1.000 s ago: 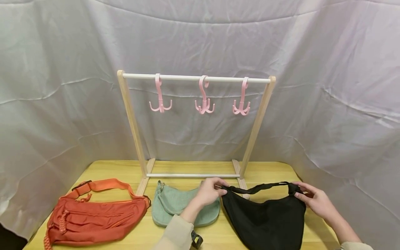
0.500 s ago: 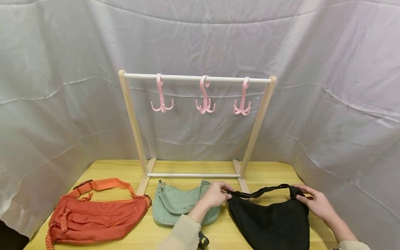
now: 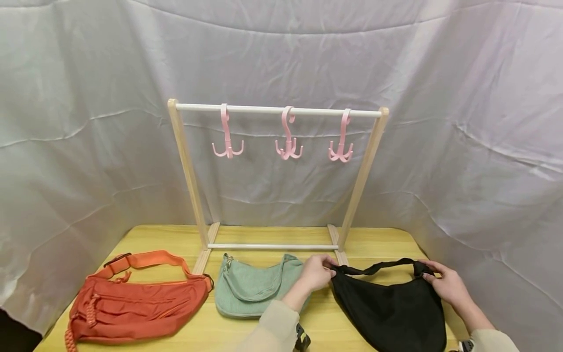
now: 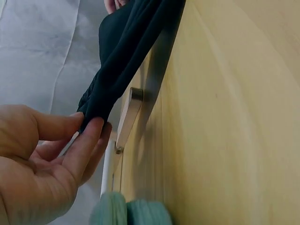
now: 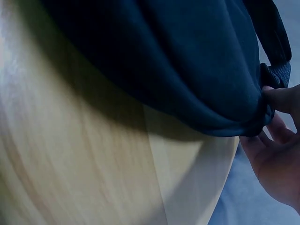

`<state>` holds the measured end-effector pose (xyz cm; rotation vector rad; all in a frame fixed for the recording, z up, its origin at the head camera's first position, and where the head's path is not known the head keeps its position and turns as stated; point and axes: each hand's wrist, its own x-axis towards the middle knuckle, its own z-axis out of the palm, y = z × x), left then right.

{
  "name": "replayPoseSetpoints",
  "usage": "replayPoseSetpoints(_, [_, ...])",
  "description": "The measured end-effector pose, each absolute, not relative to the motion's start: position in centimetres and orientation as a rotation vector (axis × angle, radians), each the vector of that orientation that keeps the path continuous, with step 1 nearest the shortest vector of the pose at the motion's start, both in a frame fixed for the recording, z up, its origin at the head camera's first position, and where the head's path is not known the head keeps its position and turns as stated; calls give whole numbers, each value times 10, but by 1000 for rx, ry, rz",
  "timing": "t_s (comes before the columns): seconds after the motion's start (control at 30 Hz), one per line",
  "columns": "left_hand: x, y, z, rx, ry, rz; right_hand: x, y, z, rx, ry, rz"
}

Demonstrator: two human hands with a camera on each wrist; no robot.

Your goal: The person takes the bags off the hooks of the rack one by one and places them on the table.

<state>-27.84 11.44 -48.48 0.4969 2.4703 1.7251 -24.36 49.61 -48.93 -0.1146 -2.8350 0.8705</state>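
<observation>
A black shoulder bag is at the front right of the table, its strap arching along the top. My left hand pinches its left upper corner between thumb and fingers, as the left wrist view also shows. At the opposite upper corner, by the knotted strap end, my right hand pinches the cloth. In the right wrist view the bag's dark fabric hangs close over the wood. A green corduroy bag lies beside my left hand, its right part partly behind the left forearm.
A wooden rack stands at the back with a white top bar. Three pink hooks hang from that bar. On the left lies a red-orange waist bag. Grey cloth surrounds the yellow wooden table.
Both hands have shifted to the right with the black bag between them, the left hand more so. More of the green bag's right side now shows. The rack and the red-orange bag look unmoved.
</observation>
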Motion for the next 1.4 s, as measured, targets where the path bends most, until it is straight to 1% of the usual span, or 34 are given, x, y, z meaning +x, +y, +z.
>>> replayPoseSetpoints(0.13, [-281,121,-488,448,2489,1774,-245,498,-492,-129,-2811,869])
replayPoseSetpoints(0.37, [-280,128,-493,371,2345,1941,-245,503,-498,-195,-2782,983])
replayPoseSetpoints(0.67, [-281,136,-502,287,2235,2046,-247,509,-503,-220,-2785,991])
replayPoseSetpoints(0.93, [-281,139,-505,250,2190,2075,-248,510,-501,-269,-2822,990])
replayPoseSetpoints(1.23, [-279,139,-502,202,2194,2028,-244,507,-502,-350,-2805,1118])
replayPoseSetpoints(1.4, [-278,137,-500,198,2212,1995,-242,503,-499,-376,-2811,1097])
